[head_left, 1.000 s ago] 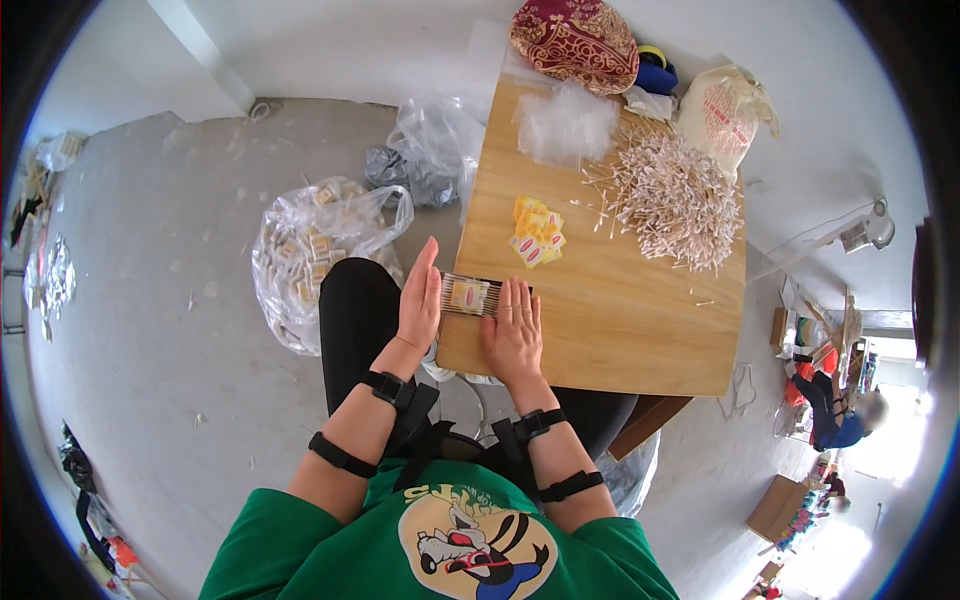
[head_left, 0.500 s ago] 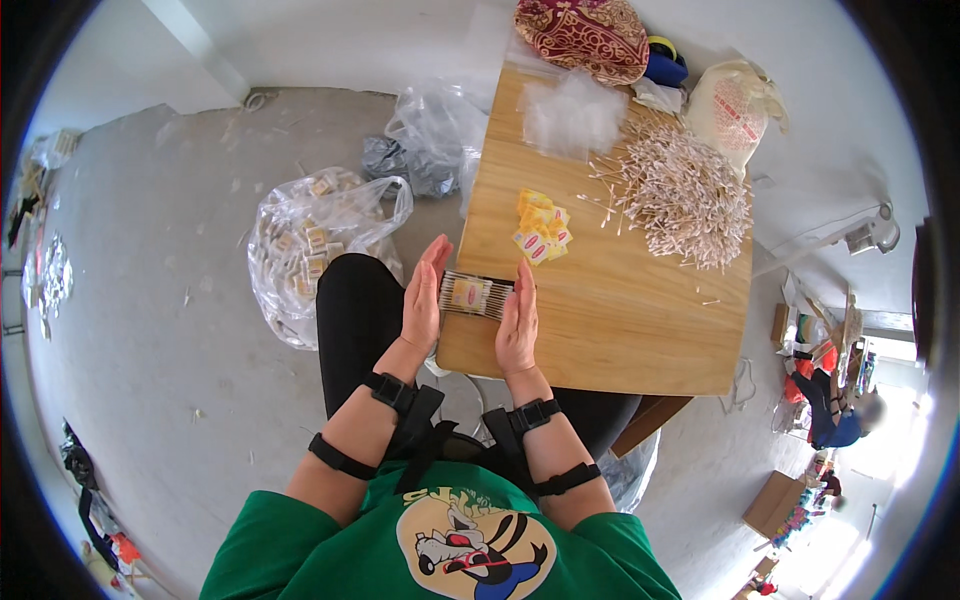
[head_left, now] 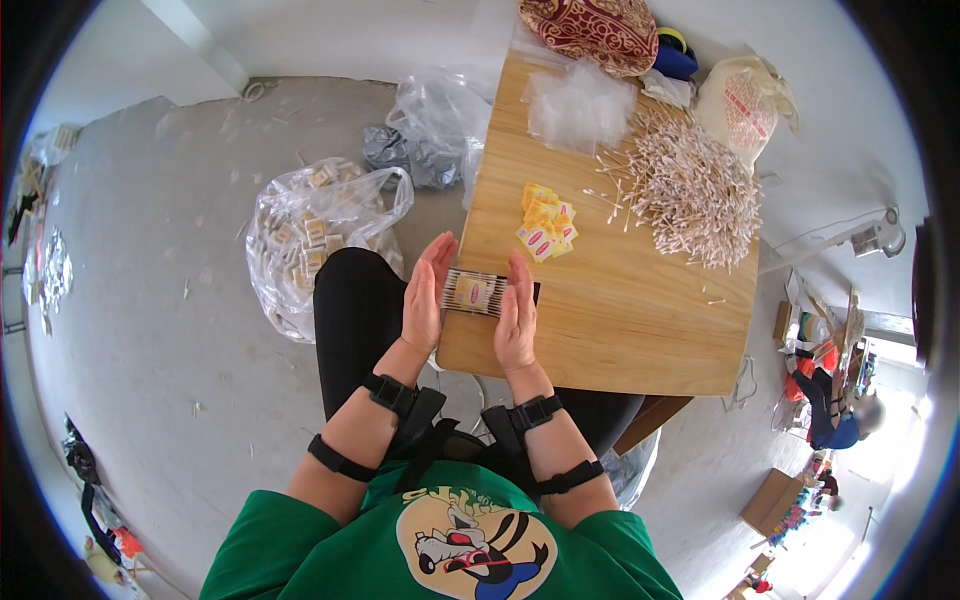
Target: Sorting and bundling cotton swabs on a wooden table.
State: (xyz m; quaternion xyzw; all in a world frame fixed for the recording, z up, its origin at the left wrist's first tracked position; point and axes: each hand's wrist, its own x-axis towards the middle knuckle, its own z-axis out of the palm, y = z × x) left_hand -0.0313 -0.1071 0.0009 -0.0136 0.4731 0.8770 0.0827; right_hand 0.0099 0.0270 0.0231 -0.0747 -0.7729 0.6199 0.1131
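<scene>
Near the table's front left corner lies a flat row of cotton swabs (head_left: 490,303), lined up side by side with a yellow and white card (head_left: 472,290) on top. My left hand (head_left: 424,297) stands on edge at the row's left end, open, with its fingers stretched out. Across from it, my right hand (head_left: 515,313) is also open and straight-fingered, its palm against or very near the right end. Something dark shows just past the right hand, mostly hidden. Beyond the hands rests a loose pile of yellow and white cards (head_left: 546,222).
A large heap of loose swabs (head_left: 690,190) covers the wooden table's (head_left: 600,330) far right, beside a cloth sack (head_left: 742,105). Clear plastic bags (head_left: 580,105) lie at the back. On the floor at left, a plastic bag (head_left: 270,285) holds several packs.
The right hand's fingers have tilted slightly left, and a dark edge now shows beyond them. Both hands stay at the ends of the swab row. The view has shifted slightly.
</scene>
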